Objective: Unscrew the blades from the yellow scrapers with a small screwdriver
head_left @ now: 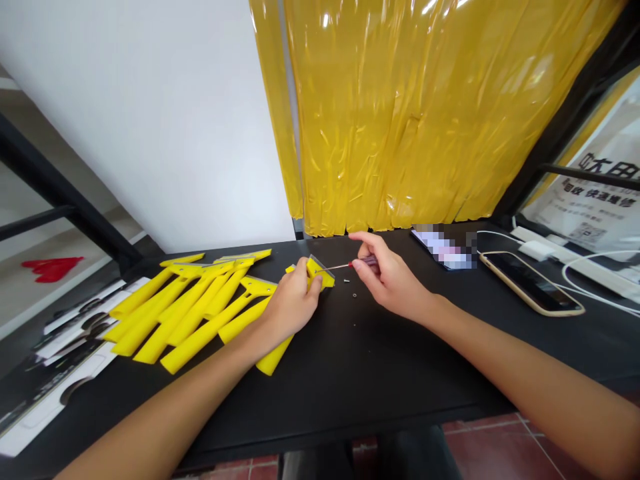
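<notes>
My left hand [293, 307] grips a yellow plastic scraper [320, 273] by its head, with a metal blade edge showing at the top. My right hand [390, 277] pinches a small screwdriver [367, 262] with a dark handle and a red collar. Its thin steel shaft reaches left, and its tip meets the scraper head. Just right of the scraper, a small metal screw [346, 282] and a tiny nut [354, 294] lie on the black table [350, 373]. To the left of my left hand lies a heap of several yellow scrapers [185, 313].
A smartphone [530, 283] in a gold frame and a blurred phone [445, 247] lie at the back right, near a white power strip [565, 260] with cables. A yellow plastic curtain [400, 113] hangs behind the table. Printed sheets [75, 333] lie along the left edge.
</notes>
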Motion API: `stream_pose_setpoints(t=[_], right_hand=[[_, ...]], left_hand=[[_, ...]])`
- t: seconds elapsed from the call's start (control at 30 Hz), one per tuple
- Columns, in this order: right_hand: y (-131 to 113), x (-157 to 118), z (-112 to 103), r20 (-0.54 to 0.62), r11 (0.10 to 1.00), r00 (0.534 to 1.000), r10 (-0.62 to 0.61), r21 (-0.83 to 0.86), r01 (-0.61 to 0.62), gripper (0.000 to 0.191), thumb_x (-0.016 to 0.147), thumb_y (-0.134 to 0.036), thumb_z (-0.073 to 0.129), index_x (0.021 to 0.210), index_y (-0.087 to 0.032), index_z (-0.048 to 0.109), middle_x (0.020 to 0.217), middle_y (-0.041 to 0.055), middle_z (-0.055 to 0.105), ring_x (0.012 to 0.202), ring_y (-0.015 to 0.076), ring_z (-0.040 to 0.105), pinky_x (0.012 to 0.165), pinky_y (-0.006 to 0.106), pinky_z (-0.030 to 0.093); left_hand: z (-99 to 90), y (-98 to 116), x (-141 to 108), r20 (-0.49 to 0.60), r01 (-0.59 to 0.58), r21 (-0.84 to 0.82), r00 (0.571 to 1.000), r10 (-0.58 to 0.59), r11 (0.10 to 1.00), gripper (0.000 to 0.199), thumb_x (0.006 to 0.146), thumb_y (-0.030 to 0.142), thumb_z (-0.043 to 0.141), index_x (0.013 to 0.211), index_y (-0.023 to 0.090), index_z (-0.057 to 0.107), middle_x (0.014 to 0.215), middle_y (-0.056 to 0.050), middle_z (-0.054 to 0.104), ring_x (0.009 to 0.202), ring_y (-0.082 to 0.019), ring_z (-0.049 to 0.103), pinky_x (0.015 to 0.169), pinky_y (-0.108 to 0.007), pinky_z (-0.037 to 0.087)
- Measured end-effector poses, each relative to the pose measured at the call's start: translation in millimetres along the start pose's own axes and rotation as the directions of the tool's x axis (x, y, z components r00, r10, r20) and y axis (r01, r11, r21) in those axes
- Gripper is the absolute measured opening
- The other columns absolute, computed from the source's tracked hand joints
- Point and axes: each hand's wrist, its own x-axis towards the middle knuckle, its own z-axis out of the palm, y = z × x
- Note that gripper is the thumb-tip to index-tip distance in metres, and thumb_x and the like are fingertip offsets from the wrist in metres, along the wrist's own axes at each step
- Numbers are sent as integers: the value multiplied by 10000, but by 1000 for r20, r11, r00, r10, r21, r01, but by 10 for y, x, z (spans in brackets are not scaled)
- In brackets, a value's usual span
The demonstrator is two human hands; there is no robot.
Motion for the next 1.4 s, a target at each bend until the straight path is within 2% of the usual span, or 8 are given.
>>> stream_pose_setpoints(t=[0.2,0.4,0.57,0.77,0.93,1.17,1.3,1.4], right_hand=[[2,-5,-25,54,994,994,91,-64,-87,275,1055,-360,405,1192,-224,601,848,20,653,706,156,606,694,311,458],[-21,-13,-13,53,999,998,33,3,-33,352,1019,-282,457,1361,-201,474,838,6,587,678,145,555,671,295,453],[-15,-11,14,-28,982,981,191,-6,-191,322,1056,-361,386,1318,-212,500,656,-41,482,584,155,497,632,311,429],[-5,-11,41,-44,996,997,58,74,-55,411,1015,-277,449,1416,-232,369,904,22,534,750,167,549,708,318,469],[8,-20,2,30,977,976,215,-11,-214,328,1066,-385,364,1286,-222,544,671,-33,517,596,146,513,637,313,418],[-10,-9,10,13,994,995,97,47,-98,377,1033,-318,441,1396,-216,439,822,0,530,683,155,537,670,312,457],[78,-4,22,135,953,952,274,99,-288,388,1048,-493,380,1194,-207,598,796,0,543,583,120,505,556,274,424],[134,-1,3,342,890,871,354,165,-426,511,1035,-595,320,893,-194,602,641,-39,449,502,99,440,490,247,368]], left_hand=[[-3,-29,13,2,19,11,1000,-19,1000,122,998,369,442,1013,248,452,630,25,610,582,-214,632,609,-320,422],[-1,-23,12,-2,18,34,1000,-17,999,130,998,374,438,1007,244,438,632,23,603,597,-215,628,615,-326,414],[-12,20,1,-9,15,48,1000,-14,999,117,990,363,451,1002,246,444,655,13,621,629,-223,645,630,-334,421],[-8,11,-4,-8,11,61,1000,-11,998,103,990,351,444,990,249,434,672,6,630,646,-229,646,631,-336,417],[0,-1,-3,-9,12,51,1000,-12,999,118,994,366,437,1007,249,425,665,12,615,627,-224,638,627,-337,416],[-38,19,-7,-7,5,84,1000,-5,996,102,996,345,439,1023,248,423,675,10,612,634,-223,635,612,-328,415],[-128,38,-2,-100,-52,133,993,66,990,97,1001,336,465,1026,245,443,746,-9,644,671,-216,643,614,-318,420],[-185,62,-28,-229,-170,204,949,216,964,75,999,293,501,1046,237,486,884,-33,680,783,-211,665,666,-310,449]])
